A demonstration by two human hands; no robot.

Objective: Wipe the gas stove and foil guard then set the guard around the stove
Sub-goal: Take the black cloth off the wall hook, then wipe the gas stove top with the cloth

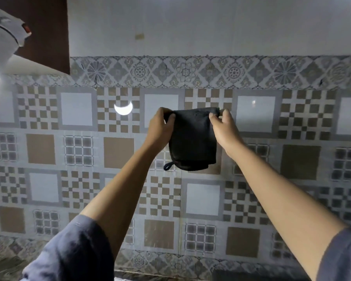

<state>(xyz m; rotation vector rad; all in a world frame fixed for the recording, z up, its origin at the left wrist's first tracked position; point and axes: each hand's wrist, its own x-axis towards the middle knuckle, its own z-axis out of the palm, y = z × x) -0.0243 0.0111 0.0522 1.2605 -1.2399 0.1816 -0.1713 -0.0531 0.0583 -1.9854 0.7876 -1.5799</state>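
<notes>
Two hands, left hand [160,126] and right hand [224,126], fingers pinching one dark cloth [193,138].

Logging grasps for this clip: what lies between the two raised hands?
In the head view, a folded dark cloth spans the gap, its top corners pinched by the left hand and right hand. It hangs before the patterned wall tiles.
</notes>
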